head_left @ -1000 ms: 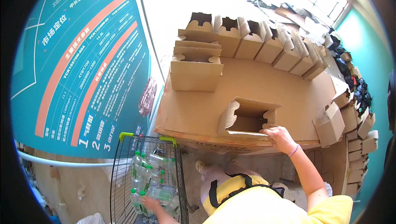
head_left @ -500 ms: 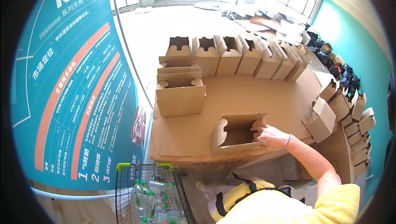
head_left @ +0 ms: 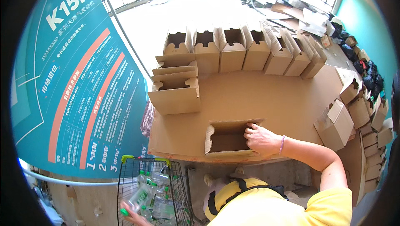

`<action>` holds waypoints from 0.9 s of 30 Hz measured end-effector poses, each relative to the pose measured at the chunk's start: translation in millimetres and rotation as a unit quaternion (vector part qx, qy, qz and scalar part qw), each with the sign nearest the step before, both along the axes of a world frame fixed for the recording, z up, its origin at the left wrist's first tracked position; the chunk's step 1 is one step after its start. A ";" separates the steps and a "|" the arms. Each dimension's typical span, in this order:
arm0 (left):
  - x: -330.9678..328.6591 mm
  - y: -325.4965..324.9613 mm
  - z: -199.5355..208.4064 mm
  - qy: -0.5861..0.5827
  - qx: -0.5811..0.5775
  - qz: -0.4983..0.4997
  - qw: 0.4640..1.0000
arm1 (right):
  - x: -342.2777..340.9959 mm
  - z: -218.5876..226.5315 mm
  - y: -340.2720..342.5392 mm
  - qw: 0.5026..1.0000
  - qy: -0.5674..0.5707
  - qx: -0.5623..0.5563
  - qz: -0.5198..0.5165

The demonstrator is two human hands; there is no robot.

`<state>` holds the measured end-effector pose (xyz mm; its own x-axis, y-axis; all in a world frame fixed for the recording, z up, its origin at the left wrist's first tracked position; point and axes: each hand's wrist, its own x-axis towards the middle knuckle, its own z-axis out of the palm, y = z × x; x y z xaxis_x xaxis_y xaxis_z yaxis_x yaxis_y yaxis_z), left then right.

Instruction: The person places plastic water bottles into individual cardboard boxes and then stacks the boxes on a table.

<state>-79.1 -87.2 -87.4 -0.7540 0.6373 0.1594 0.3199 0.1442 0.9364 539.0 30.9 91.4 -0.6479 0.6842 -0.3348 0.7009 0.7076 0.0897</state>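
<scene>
An open-topped cardboard box [head_left: 228,148] stands near the front edge of the cardboard-covered table. My right hand [head_left: 263,140] grips its right end, fingers hooked over the rim. At the lower left, my left hand [head_left: 136,217] is at the wire cart [head_left: 182,192] and closes around a clear plastic bottle [head_left: 141,197] with a green cap. That bottle is tilted, its cap pointing down and to the left. Several more green-capped bottles [head_left: 160,179] lie in the cart under and beside it.
Several open boxes [head_left: 232,55] form a row along the table's [head_left: 254,97] far edge, and more [head_left: 175,99] stand at its left. A tilted box [head_left: 335,124] sits at the right edge, near stacked cartons [head_left: 372,151]. A teal banner [head_left: 83,84] rises at left.
My left hand has come into view at the cart and taken hold of a bottle. My right hand stays on the box's right end. The whole view has shifted somewhat.
</scene>
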 end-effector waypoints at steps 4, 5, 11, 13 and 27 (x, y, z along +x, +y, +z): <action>147.2 77.8 157.3 -0.151 0.304 -0.212 0.916 | 7.6 -12.0 -9.9 0.999 -0.001 0.032 -0.027; 182.0 91.4 187.6 -0.135 0.317 -0.297 0.890 | 8.4 -15.7 -11.5 0.998 0.016 0.052 -0.030; 400.0 159.5 274.7 0.100 0.088 -0.683 0.718 | 28.2 -30.8 -26.9 0.983 0.139 0.112 -0.052; 444.1 168.0 253.5 0.249 0.031 -0.730 0.636 | 26.4 -29.7 -30.7 0.977 0.170 0.116 -0.055; 481.4 206.0 155.2 0.383 -0.192 -0.811 0.399 | 23.3 -35.5 -32.2 0.948 0.270 0.149 -0.072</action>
<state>402.2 118.8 67.8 0.8753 0.2770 -0.3964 0.4554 -0.7481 0.4826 562.4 -1.3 55.9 -0.5625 0.7906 0.2419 0.7890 0.6008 -0.1288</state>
